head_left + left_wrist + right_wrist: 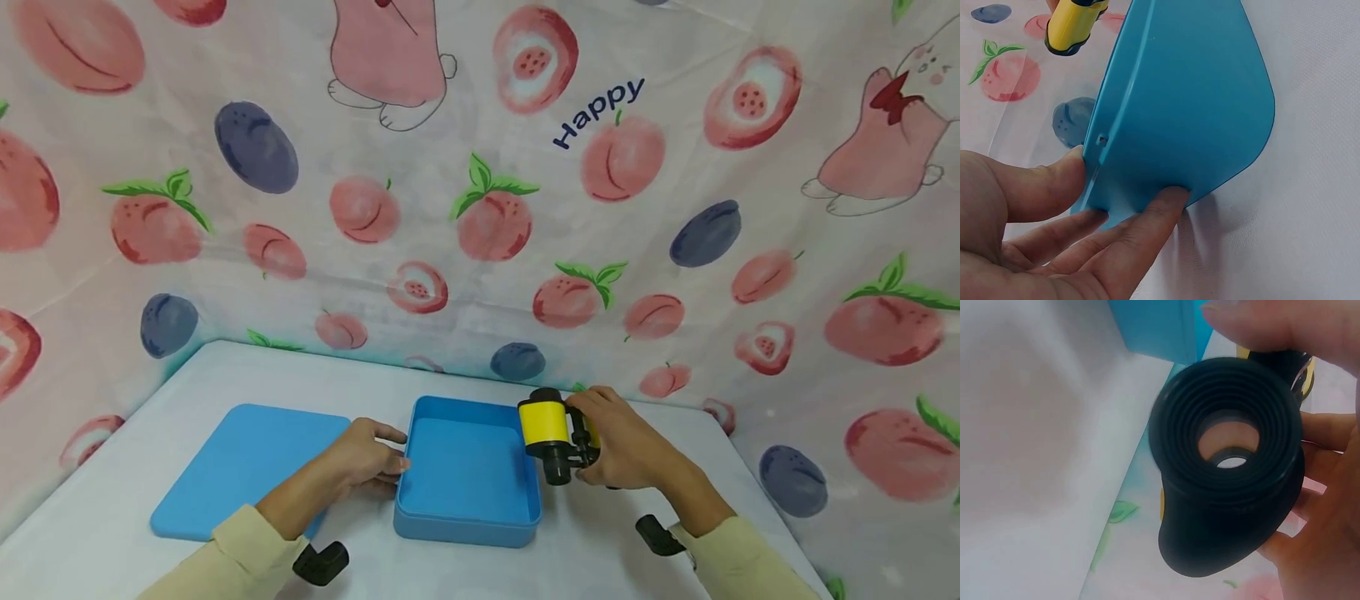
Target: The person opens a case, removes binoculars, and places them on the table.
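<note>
A blue rectangular box [468, 467], without its lid, stands on the white table. At its left side, my left hand [367, 454] touches the rim with the thumb. The fairly straight fingers [1141, 240] of that hand rest against the outer wall. My right hand [618, 433] grips a pair of yellow and black binoculars [546, 425] just beyond the box's right wall. One eyecup faces the camera in the right wrist view, with the thumb above it and the fingers round the far side. Part of the binoculars is hidden behind the right hand.
A flat blue lid [247, 467] lies to the left of the box, partly covered by the left forearm. Behind the white table [360, 575] hangs a cloth [465, 108] printed with fruit and rabbits. Black wrist cameras stick out from both sleeves.
</note>
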A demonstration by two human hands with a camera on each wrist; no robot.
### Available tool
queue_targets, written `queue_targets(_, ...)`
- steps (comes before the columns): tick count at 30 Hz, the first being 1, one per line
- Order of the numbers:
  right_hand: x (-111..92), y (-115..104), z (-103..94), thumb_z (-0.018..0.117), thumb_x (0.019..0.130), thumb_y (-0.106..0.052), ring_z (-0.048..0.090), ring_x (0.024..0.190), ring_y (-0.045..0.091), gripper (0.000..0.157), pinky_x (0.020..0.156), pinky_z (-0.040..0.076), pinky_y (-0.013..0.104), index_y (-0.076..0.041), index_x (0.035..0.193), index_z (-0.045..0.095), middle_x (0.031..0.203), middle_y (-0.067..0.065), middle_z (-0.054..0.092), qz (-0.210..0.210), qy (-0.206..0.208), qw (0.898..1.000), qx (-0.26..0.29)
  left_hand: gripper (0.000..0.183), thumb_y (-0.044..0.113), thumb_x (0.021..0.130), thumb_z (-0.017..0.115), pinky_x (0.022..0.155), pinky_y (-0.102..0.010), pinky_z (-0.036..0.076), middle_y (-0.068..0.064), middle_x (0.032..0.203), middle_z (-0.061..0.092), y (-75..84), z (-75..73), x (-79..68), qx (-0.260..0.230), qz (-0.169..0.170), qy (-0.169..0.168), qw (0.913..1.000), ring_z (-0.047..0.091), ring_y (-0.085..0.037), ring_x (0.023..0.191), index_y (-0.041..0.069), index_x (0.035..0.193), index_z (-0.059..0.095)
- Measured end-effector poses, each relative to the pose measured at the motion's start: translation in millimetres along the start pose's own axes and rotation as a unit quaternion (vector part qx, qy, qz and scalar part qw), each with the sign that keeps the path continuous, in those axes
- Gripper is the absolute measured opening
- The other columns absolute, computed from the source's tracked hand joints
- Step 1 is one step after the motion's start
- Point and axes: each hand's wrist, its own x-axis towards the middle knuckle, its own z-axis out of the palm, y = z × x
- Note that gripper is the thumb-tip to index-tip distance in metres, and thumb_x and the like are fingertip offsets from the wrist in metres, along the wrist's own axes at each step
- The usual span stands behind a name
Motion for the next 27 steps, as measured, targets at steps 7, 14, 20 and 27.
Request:
queue_targets(7, -4, 4, 2.8, 0.095, 0.054, -0.025, 0.043, 0.127, 0.025, 0.092, 0.098, 0.052, 0.054, -0.016, 0.135, 0.052, 0.13, 0.002, 0.057, 0.017, -0.012, 1.0, 0.011, 0.05, 0.001, 0.088, 0.068, 0.075, -0.048, 0.061, -0.024, 0.117, 0.068, -2.0, -0.3, -0.4, 0.003, -0.001, -0.011, 0.9999, 0.073, -0.031, 0.093, -0.009, 0.135, 0.051)
queue_targets(14, 0, 6, 4.2, 0.094, 0.054, -0.024, 0.043, 0.127, 0.024, 0.093, 0.097, 0.052, 0.053, -0.014, 0.136, 0.052, 0.129, 0.001, 0.057, 0.01, -0.005, 1.0, 0.009, 0.049, 0.0, 0.088, 0.068, 0.075, -0.047, 0.061, -0.024, 0.118, 0.067, -1.2, -2.7, -3.4, -0.005, -0.001, -0.001, 1.0, 0.072, -0.03, 0.092, -0.008, 0.134, 0.053)
queue_targets(20, -2, 7, 3.2, 0.094, 0.053, -0.026, 0.044, 0.128, 0.025, 0.095, 0.099, 0.051, 0.055, -0.015, 0.138, 0.051, 0.134, 0.003, 0.055, 0.022, -0.007, 1.0, -0.009, 0.049, -0.002, 0.088, 0.068, 0.074, -0.046, 0.061, -0.024, 0.118, 0.067, 0.2, -3.4, -4.5, -0.008, 0.001, -0.003, 1.0, 0.073, -0.029, 0.091, -0.008, 0.134, 0.052)
queue_targets(27, -8, 13, 2.9, 0.094, 0.053, -0.027, 0.044, 0.128, 0.025, 0.094, 0.101, 0.049, 0.057, -0.016, 0.137, 0.052, 0.136, 0.002, 0.055, 0.028, -0.006, 0.999, -0.021, 0.05, -0.002, 0.088, 0.068, 0.074, -0.047, 0.061, -0.024, 0.116, 0.067, -0.2, -1.9, -3.8, -0.014, 0.0, -0.008, 0.9999, 0.073, -0.03, 0.092, -0.009, 0.134, 0.051)
